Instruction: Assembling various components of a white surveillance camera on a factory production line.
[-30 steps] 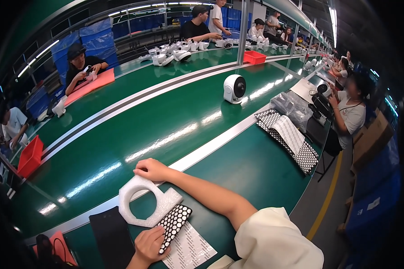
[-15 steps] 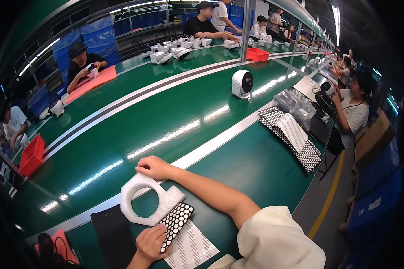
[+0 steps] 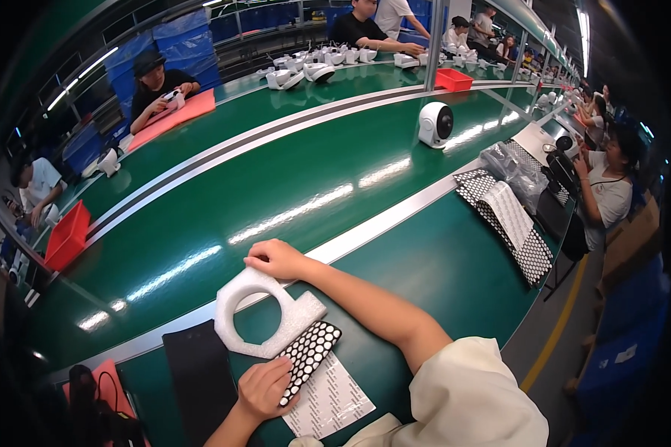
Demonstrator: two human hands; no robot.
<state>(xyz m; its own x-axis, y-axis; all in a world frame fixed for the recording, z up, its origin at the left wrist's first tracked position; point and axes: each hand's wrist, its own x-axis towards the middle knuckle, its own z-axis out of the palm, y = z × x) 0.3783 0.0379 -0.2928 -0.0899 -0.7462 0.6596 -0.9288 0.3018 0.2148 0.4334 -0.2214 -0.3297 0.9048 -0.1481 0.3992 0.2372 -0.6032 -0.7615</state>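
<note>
A: Where is the white foam ring piece (image 3: 265,313)?

B: It lies flat on the green bench top (image 3: 440,276), low in the view toward seven o'clock, partly across the pale metal strip (image 3: 395,216) that runs along the bench. The right hand (image 3: 276,258) sits at its twelve o'clock edge, fingers curled down onto the foam's upper rim and touching it.

A: And the left hand (image 3: 265,387)?

B: At the foam's six o'clock. Its fingers close around the lower end of a black strip with white dots (image 3: 307,357), which slants up toward one o'clock and stops just beside the foam's lower right corner. I cannot tell whether strip and foam touch.

A: So the hands are apart?

B: Yes, with the foam between them.

A: What lies around that?

B: A clear plastic sheet (image 3: 332,395) under the strip, a black mat (image 3: 201,376) at the foam's eight o'clock, and a small white round fan (image 3: 435,124) well off at one o'clock on the green belt. More dotted strips (image 3: 514,223) lie near a seated person (image 3: 608,186) at two o'clock.
</note>
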